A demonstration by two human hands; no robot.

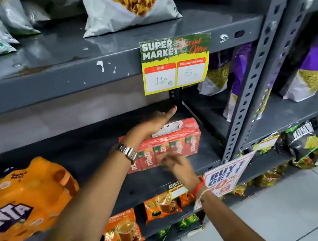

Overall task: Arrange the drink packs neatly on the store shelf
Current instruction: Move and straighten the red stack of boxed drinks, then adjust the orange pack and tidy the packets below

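A red shrink-wrapped pack of small juice cartons point(179, 140) stands on the grey middle shelf point(88, 149), near its right end. My left hand point(152, 124) lies flat on top of the pack, fingers stretched toward the back. My right hand point(173, 162) is blurred in front of the pack's face, fingers spread and touching or nearly touching it. An orange pack of Fanta bottles point(22, 202) sits at the left of the same shelf, apart from the red pack.
A yellow price card point(175, 64) hangs from the upper shelf edge right above the red pack. A slotted upright post point(252, 85) bounds the shelf on the right. Snack bags fill the shelves above and to the right; orange tea packs point(121, 231) stand below.
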